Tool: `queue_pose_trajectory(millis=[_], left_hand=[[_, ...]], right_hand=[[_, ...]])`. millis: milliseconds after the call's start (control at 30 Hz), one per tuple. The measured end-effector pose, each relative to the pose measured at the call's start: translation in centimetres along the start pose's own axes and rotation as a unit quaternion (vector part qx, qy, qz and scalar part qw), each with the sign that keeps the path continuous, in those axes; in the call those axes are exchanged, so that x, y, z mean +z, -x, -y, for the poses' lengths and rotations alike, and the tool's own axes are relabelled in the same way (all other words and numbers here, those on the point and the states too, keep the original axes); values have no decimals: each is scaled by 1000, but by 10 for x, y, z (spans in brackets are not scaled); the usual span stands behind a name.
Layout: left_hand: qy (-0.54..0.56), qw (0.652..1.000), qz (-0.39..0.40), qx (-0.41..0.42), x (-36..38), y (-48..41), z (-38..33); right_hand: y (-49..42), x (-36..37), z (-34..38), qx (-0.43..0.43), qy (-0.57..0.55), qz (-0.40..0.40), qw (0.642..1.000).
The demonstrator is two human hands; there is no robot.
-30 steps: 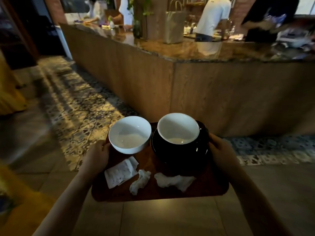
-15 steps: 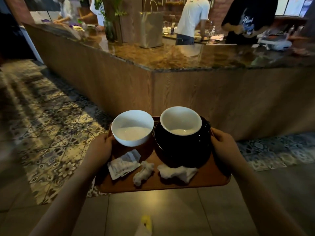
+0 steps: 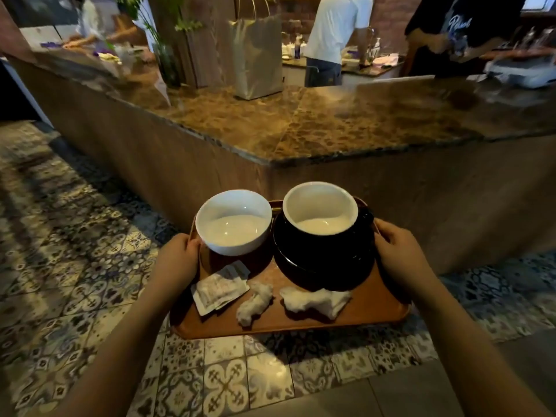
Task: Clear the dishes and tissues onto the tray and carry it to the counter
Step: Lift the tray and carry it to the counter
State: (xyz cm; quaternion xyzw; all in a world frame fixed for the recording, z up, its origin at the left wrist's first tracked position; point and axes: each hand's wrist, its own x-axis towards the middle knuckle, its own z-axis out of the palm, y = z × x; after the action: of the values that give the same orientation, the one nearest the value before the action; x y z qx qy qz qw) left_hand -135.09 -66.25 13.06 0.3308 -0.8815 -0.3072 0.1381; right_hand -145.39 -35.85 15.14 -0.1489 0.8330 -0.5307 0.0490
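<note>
Clearing judged done: white bowl point(image 3: 233, 222), black cup point(image 3: 322, 224), tissues point(image 3: 313, 299) loaded on tray point(image 3: 376, 311), clamped at side edges by left hand point(image 3: 177, 260) and right hand point(image 3: 400, 254). Counter point(image 3: 301, 127) corner near; set-down left.

Tray point(image 3: 373, 311) as landmark: bowl point(image 3: 233, 222) on its far left, cup point(image 3: 320, 218) on saucer point(image 3: 325, 266) far right, packet point(image 3: 221, 287) and tissues point(image 3: 314, 299) near edge; desk point(image 3: 331, 121) beyond.

tray point(image 3: 376, 308): orange-brown
left cup point(image 3: 233, 222): white
right cup point(image 3: 323, 236): black outside, white inside
tissues point(image 3: 313, 299): white
floor tiles point(image 3: 90, 266): flower patterns
counter point(image 3: 331, 124): brown, speckled
</note>
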Motion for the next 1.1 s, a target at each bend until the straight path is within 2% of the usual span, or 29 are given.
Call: queue_pose_trajectory(millis=[300, 700, 933, 1100], left_hand=[[7, 1000, -14, 2, 29, -143, -59], [5, 999, -46, -13, 107, -320, -150], [-22, 999, -21, -20, 154, -415, -189], [-97, 995, -16, -1, 177, -459, -199]], right_hand=[[-174, -1, 3, -33, 38, -5, 999], [-399, -27, -16, -53, 65, -17, 996], [-501, -33, -46, -21, 100, -13, 995], [-542, -35, -62, -7, 150, -41, 988]])
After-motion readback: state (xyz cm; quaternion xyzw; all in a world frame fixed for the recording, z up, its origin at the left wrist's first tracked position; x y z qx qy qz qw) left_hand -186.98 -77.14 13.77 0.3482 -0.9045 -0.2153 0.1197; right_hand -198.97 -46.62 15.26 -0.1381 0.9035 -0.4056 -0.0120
